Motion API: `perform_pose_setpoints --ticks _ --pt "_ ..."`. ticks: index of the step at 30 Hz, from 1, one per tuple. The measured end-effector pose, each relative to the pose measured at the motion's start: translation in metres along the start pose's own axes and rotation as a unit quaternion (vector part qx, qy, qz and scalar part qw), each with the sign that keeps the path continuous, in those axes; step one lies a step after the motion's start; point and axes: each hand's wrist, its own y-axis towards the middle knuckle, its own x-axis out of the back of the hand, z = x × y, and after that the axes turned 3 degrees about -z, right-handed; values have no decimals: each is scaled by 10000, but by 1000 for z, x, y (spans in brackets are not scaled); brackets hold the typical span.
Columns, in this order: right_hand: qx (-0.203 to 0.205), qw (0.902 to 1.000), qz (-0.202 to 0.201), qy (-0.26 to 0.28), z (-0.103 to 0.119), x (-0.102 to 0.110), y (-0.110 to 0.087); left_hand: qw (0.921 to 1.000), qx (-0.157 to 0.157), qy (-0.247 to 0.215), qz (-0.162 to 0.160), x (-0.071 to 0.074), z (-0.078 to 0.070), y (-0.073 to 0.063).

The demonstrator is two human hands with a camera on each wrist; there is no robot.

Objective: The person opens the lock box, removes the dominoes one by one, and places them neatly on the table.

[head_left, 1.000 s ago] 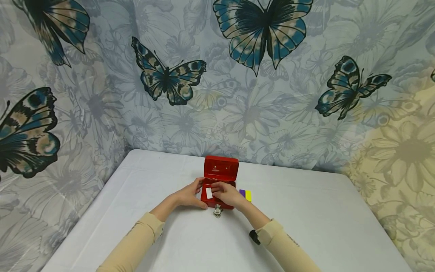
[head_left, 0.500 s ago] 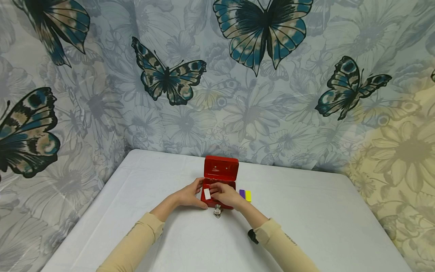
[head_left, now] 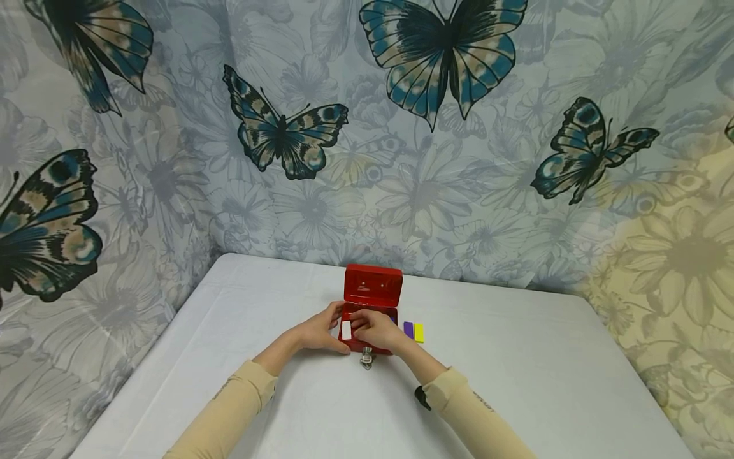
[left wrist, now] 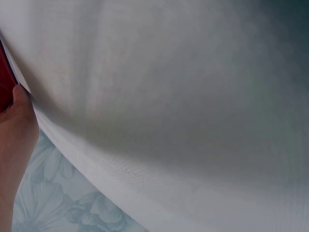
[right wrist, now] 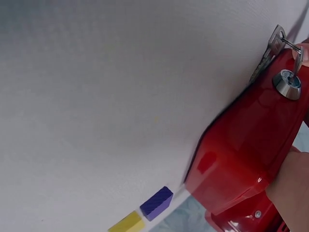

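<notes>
White tabletop, right hand in red box, sleeve lettering blurred

We've got a white bench here, with an open red box sitting on it, plus a purple block and a yellow block lying side by side near it.

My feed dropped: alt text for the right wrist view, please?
An open red cash box stands at right, keys hanging at its lock. The right hand, partly out of frame, reaches into it. A purple block and a yellow block lie nearby on the white tabletop.
</notes>
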Motion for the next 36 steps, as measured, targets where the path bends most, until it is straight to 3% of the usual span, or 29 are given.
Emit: perform_pose_setpoints --ticks 36 --pt "388 9961 -182 -776 0 -5 15 9998 -158 65 37 0 -1 -2"
